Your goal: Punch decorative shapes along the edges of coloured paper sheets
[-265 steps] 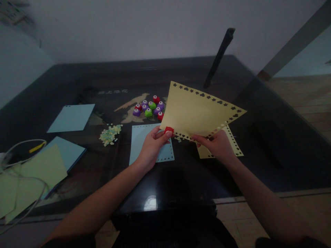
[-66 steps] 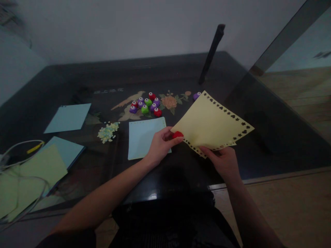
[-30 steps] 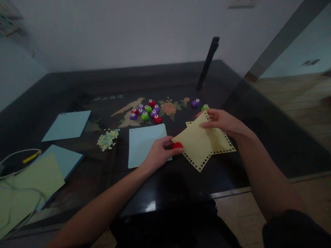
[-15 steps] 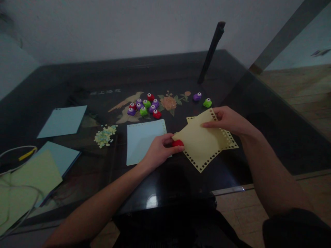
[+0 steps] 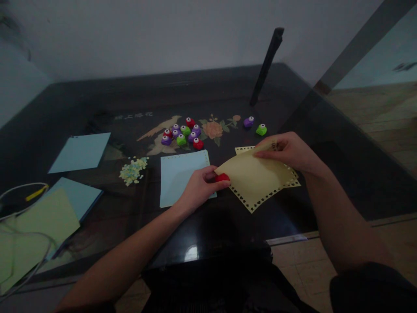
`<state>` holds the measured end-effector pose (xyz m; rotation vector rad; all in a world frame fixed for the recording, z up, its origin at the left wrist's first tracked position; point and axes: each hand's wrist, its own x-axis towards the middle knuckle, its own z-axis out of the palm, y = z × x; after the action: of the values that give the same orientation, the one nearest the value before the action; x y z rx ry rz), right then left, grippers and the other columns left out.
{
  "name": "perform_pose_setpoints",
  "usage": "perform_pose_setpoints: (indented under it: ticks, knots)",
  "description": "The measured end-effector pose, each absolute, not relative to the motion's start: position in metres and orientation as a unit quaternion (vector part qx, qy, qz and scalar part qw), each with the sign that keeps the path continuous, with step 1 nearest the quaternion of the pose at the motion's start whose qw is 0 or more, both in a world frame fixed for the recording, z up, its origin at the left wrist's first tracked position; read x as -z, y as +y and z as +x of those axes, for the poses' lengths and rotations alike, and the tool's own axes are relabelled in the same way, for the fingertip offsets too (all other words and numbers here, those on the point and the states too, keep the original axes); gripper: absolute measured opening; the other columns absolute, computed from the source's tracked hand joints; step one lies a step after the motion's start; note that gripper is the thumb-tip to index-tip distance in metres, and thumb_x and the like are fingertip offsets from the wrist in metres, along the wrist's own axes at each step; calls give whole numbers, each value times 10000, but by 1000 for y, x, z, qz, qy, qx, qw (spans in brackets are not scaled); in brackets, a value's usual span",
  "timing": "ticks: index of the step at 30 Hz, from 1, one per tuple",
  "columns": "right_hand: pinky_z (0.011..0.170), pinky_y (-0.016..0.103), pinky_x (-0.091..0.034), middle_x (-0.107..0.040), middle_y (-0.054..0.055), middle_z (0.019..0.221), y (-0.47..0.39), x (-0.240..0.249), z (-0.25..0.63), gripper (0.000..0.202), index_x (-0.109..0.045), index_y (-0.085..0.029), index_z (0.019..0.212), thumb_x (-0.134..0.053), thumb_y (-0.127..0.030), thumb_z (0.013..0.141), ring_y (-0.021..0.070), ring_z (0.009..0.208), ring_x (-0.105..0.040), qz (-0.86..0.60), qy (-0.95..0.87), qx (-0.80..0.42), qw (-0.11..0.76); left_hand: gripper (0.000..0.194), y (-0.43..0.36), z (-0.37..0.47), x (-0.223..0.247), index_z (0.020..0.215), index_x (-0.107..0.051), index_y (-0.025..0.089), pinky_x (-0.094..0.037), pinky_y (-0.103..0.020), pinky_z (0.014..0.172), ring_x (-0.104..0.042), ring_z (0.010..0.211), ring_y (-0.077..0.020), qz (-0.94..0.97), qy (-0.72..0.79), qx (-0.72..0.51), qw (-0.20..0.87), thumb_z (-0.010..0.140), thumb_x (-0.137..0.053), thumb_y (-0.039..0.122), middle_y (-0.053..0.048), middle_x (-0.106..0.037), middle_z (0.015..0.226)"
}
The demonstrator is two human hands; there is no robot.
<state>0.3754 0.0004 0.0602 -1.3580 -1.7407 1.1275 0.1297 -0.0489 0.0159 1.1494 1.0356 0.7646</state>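
My left hand (image 5: 206, 184) is closed round a red craft punch (image 5: 223, 177), which sits at the left corner of a yellow paper sheet (image 5: 252, 174). Small cut-out shapes run along the sheet's lower edges. Pinching the upper right part of that sheet, my right hand (image 5: 286, 152) bends it upward into a curve. Under it lies more yellow paper (image 5: 243, 149) with a punched border, mostly covered. A light blue sheet (image 5: 179, 174) with small holes along its top edge lies partly beneath my left hand.
Several purple, green and red punches (image 5: 185, 130) cluster mid-table; a purple one (image 5: 249, 122) and a green one (image 5: 261, 129) stand further right. Paper scraps (image 5: 133, 171) form a pile. Blue sheets (image 5: 81, 152), yellow paper (image 5: 29, 234) and a cable (image 5: 42, 237) lie left. A black post (image 5: 267, 65) rises behind.
My right hand has curled the upper right corner of the yellow sheet, which lay flatter before. My left hand with the red punch has barely moved.
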Motion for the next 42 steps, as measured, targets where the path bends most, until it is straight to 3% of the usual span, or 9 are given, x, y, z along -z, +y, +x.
perform_pose_setpoints:
  ticks: [42]
  knots:
    - [584,300,-510,-703,33,748,1,-62,376,251,-725,-185,828,-712,-398,698,182,677,-649,-504,-714,-381,303,296,-49,131,-20,841,-614,144,-483,-328,783,-667,851,-204,494,469,-328,654,632,-770,286,-60,-724,887]
